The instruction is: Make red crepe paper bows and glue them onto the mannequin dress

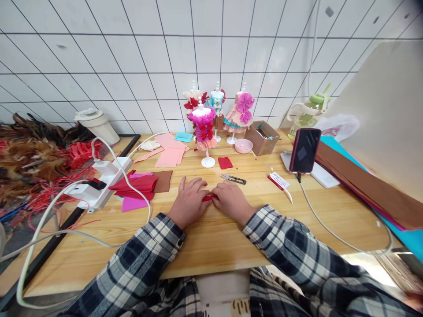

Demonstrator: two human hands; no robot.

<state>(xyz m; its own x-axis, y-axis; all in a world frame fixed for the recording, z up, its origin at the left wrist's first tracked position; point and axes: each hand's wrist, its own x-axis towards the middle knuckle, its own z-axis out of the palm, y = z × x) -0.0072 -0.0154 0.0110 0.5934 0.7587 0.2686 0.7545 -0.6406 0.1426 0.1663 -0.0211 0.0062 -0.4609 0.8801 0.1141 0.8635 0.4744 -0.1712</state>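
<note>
Low over the table, my left hand [189, 201] pinches a small red piece of crepe paper [207, 198] between thumb and forefinger, its other fingers spread. My right hand [231, 201] meets it from the other side, fingertips closed on the same piece, most of which is hidden. Just beyond my right hand lie thread snips [234, 178]. Farther back is a red paper square [225, 163]. A small dress form [204, 125] in a magenta and red paper dress stands in front of several others, one with large pink rosettes [245, 102].
Left are stacked red paper sheets [135, 186], a power strip [105, 189] with looping cables, and feathers [36, 154]. Pink paper [170, 149], a pink bowl [243, 145] and a cardboard box [263, 138] sit behind. Right are a glue tube [278, 181], a phone [304, 150] and long brown paper [366, 189].
</note>
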